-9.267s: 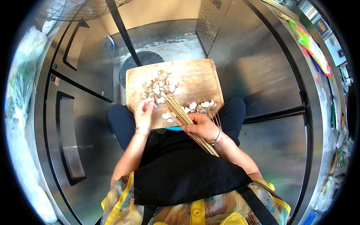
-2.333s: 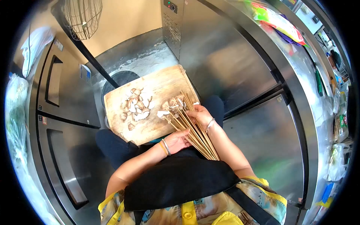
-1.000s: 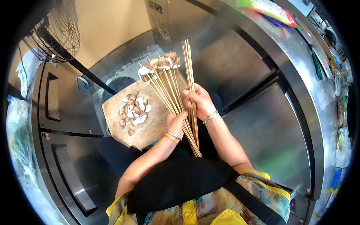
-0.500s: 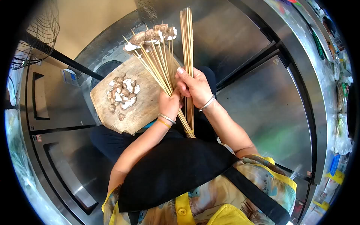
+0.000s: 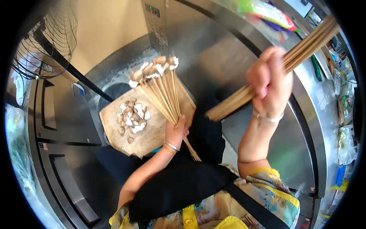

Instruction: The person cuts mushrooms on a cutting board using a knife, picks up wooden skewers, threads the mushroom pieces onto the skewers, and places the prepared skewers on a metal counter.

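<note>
My left hand [image 5: 176,131] is closed round a fan of mushroom skewers [image 5: 166,97], their tips loaded with brown and white mushroom pieces [image 5: 155,70]. The bare lower ends of the sticks poke out below my fist. Up on the right, my right hand [image 5: 270,81] grips a thick bundle of bare bamboo skewers [image 5: 310,44], tilted and slightly blurred. Left of the skewers, a heap of cut mushroom pieces [image 5: 133,115] lies on a wooden board [image 5: 160,128], with one small piece apart near the front edge.
A fan with a wire cage [image 5: 45,42] and a black pole [image 5: 72,69] stands at the left. Steel cabinet doors [image 5: 198,42] surround me. A steel counter [image 5: 301,87] on the right bears plastic bags [image 5: 346,139] and a bright packet [image 5: 267,13].
My right hand has lifted the bare skewer bundle away from my left hand, up and to the right, tilting it. My left hand still holds the mushroom skewers. The whole view has shifted.
</note>
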Demonstrator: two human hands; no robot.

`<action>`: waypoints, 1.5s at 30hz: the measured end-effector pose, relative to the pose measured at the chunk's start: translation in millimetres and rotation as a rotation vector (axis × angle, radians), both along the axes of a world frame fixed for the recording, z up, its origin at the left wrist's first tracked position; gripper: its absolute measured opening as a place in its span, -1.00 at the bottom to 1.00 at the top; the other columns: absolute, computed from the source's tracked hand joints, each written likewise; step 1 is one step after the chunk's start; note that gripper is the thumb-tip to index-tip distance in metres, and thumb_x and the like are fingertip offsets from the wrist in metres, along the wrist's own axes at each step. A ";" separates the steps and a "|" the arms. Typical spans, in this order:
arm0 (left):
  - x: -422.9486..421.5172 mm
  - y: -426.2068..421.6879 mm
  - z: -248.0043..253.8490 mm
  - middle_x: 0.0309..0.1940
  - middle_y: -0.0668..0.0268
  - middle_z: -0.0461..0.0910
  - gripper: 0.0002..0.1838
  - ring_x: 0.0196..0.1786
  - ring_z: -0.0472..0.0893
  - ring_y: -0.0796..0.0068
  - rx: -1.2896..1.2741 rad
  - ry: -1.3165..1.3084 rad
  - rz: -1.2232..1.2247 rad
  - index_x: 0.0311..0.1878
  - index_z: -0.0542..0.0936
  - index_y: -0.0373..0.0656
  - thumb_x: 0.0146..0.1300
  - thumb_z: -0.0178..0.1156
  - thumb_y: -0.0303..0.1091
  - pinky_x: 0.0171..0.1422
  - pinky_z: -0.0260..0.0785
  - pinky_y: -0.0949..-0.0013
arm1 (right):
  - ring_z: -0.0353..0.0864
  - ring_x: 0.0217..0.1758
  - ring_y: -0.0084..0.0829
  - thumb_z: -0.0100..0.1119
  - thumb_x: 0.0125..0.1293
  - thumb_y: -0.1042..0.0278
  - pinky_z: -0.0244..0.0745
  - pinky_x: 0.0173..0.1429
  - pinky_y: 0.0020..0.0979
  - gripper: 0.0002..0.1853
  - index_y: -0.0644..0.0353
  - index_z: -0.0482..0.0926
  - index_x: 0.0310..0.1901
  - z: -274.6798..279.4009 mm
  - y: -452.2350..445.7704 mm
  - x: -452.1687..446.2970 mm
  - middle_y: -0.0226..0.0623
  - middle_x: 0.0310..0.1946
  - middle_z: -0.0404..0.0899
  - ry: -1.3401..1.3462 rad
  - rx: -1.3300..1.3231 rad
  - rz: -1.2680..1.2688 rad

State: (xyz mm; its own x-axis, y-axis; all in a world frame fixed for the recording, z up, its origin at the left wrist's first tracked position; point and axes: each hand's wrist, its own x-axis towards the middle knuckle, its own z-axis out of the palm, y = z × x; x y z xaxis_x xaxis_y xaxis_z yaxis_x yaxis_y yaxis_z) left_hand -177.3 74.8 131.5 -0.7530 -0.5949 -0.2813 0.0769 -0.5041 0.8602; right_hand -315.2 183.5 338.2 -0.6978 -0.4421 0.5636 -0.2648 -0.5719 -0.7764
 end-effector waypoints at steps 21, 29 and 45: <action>19.7 -24.7 63.8 -0.69 0.52 0.15 -0.72 -0.66 0.16 0.74 0.284 0.414 -0.077 -0.53 0.27 -0.04 0.33 0.00 -0.35 -0.60 0.05 0.63 | 0.45 -0.47 -0.68 0.34 0.07 0.37 0.38 -0.38 -0.57 -0.70 0.24 0.47 -0.20 -161.1 7.7 95.4 -0.48 -0.51 0.49 -0.146 0.799 0.811; 23.5 -25.1 111.1 -0.55 0.47 0.26 -0.89 -0.59 0.23 0.69 0.175 0.534 -0.245 -0.21 0.36 -0.12 0.31 0.03 -0.32 -0.51 0.14 0.58 | 0.43 -0.44 -0.58 0.26 0.14 0.30 0.38 -0.33 -0.50 -0.73 0.20 0.40 -0.22 -125.2 3.4 102.1 -0.39 -0.52 0.44 0.116 0.768 0.572; 117.9 -62.6 -21.9 -0.27 0.22 0.56 -0.79 -0.25 0.56 0.35 -0.096 0.078 -0.071 -0.07 0.45 -0.14 0.24 0.07 -0.37 -0.13 0.45 0.30 | 0.46 -0.53 -0.64 0.27 0.13 0.40 0.39 -0.43 -0.58 -0.83 0.16 0.45 -0.33 22.7 -42.2 -14.5 -0.47 -0.54 0.48 -0.167 0.312 0.086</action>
State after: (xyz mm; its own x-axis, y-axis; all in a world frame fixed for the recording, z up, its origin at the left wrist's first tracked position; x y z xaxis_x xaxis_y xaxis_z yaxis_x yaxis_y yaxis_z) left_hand -59.4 12.2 109.6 -0.8114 -0.5610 -0.1641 0.1128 -0.4259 0.8977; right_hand -329.6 141.2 360.9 -0.7217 -0.6357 0.2740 -0.0810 -0.3156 -0.9454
